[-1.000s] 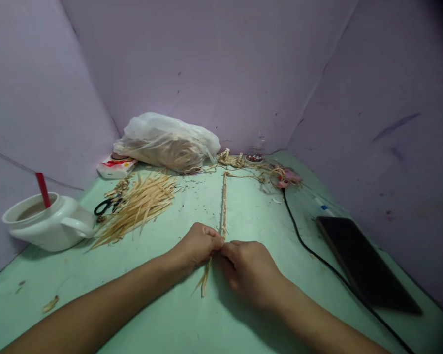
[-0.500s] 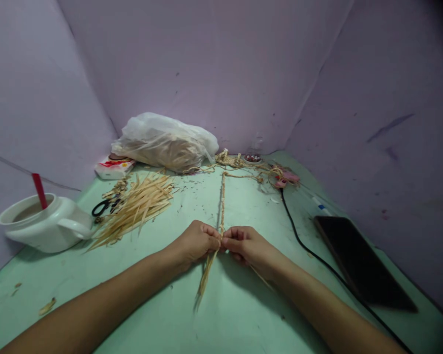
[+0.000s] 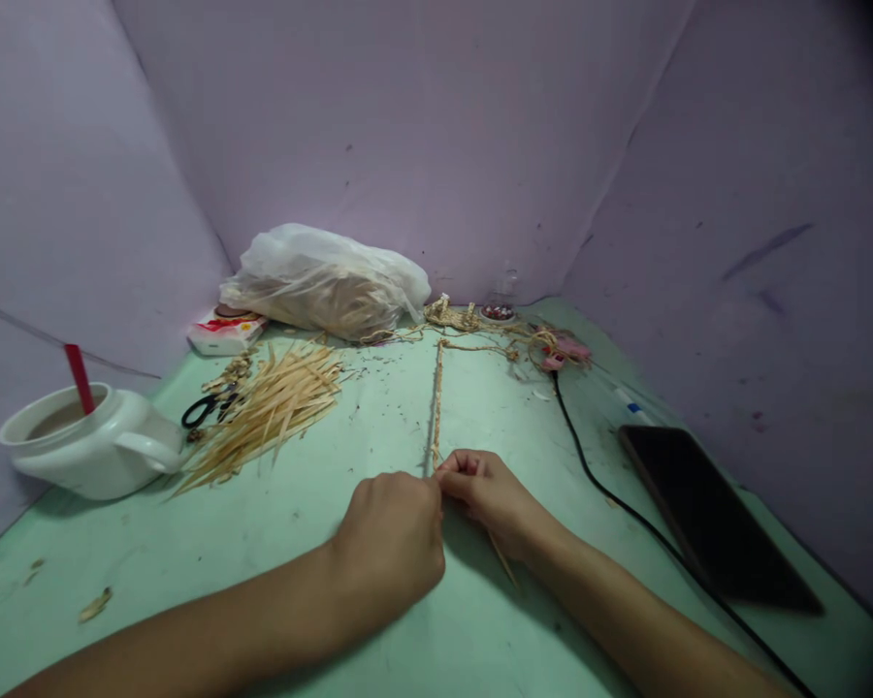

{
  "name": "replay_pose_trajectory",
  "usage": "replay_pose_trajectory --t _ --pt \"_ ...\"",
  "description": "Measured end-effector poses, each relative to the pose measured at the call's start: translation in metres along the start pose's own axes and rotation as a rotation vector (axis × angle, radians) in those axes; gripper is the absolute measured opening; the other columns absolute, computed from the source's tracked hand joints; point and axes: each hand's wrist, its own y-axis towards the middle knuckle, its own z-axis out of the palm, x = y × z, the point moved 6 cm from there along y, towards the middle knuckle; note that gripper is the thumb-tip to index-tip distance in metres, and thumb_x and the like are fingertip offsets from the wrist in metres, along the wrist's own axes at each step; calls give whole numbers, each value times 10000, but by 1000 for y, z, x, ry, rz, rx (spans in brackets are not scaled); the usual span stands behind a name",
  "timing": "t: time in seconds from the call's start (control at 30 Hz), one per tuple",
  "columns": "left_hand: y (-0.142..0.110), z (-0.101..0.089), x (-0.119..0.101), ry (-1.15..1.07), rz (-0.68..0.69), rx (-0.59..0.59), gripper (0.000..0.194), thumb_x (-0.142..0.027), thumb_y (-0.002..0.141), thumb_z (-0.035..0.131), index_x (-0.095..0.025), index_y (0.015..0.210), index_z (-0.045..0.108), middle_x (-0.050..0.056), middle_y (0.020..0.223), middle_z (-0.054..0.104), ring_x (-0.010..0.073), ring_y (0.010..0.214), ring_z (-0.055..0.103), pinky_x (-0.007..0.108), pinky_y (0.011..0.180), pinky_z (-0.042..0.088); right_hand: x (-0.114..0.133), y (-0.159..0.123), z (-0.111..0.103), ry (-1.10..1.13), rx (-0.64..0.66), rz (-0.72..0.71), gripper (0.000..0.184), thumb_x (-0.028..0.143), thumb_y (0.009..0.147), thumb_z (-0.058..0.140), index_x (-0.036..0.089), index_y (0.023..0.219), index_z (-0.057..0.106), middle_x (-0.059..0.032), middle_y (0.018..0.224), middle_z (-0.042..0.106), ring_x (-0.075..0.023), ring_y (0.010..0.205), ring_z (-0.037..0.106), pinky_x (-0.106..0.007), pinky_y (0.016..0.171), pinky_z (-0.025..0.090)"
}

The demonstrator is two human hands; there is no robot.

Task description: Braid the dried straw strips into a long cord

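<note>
Right hand point(image 3: 486, 488) pinches a slim, knobbly straw-coloured braid point(image 3: 437, 407); left hand point(image 3: 394, 535) curls, grip hidden.

Could read no word, number, brand or sign anywhere. Made out only red markings point(image 3: 223, 323) on top of the small white box point(image 3: 225, 342) and a tiny dark mark point(image 3: 214, 347) on its front, too blurred to decipher.

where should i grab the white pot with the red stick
Probably by the handle of the white pot, coming from the near side: it juts out to the right from the rounded body, and the pale strips lie close past it. Keep the pot level, as the top is open.
</note>
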Motion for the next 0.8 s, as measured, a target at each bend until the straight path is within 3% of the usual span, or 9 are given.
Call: replay_pose_trajectory --t 0.13,0.23,0.3,0.37,0.43,0.47,0.63,0.73,0.8 --pt "-9 16 -15 153 93 66 362 -93 681 373 -109 974 586 159 777 624 254 687 575 344 628 380 -4 -2 4 114 20 48 74 167 609 534 151 576 469 73 385 366 -26 337 239 -193 354 129" --pt "-11 19 -18 164 132 113 361 -95 660 410 -99 966 603 168 788 627 243 685 577 326 624 383 -3 -4 6 160 57 58 94 193 630 541 149 598 465 41 456 468 -24 347 268 -192 353 135" --pt "-9 10 -14 83 113 131 237 -196 684 458 -120 803 648 149 697 621 223 636 569 298 597 375 -1 -4 5 137 64 52 98 201 632 550 146 604 473 27 491 506 -21 346 272 -194 351 135" --pt "0 -8 -4 -64 57 45 243 -299 704 465 -142 654 643 113 610 601 190 588 551 269 567 363 0 -5 4 121 88 56 105 206 631 559 145 598 480 44 461 476 -19 335 242 -196 348 119" --pt "12 -27 11 -243 -15 -104 242 -296 706 454 -149 654 639 73 586 592 153 561 530 240 543 356 1 -5 5 119 123 69 122 214 634 566 144 582 481 63 421 427 -17 329 207 -197 348 102" --pt "19 -28 18 -353 -54 -100 229 -283 697 457 -148 700 642 49 559 580 133 517 514 226 513 351 1 -5 5 119 134 74 128 217 636 569 143 577 482 66 416 420 -16 329 197 -198 348 95" --pt "32 14 27 -896 -242 408 181 -254 648 483 -114 654 598 -15 418 485 65 296 353 191 325 244 1 -3 5 117 151 59 85 173 609 565 141 619 487 37 477 504 -16 334 260 -191 350 104" --pt "29 24 20 -1090 -253 465 130 -231 610 527 -107 581 551 0 482 518 54 323 392 174 305 243 1 0 3 75 160 50 95 151 590 558 145 649 483 23 501 529 -30 360 332 -182 360 149" --pt "29 25 20 -1055 -253 429 127 -224 611 522 -115 547 535 -25 405 455 56 300 367 174 296 238 3 2 2 -11 162 3 88 147 593 557 143 643 485 16 512 536 -38 392 362 -177 384 206"
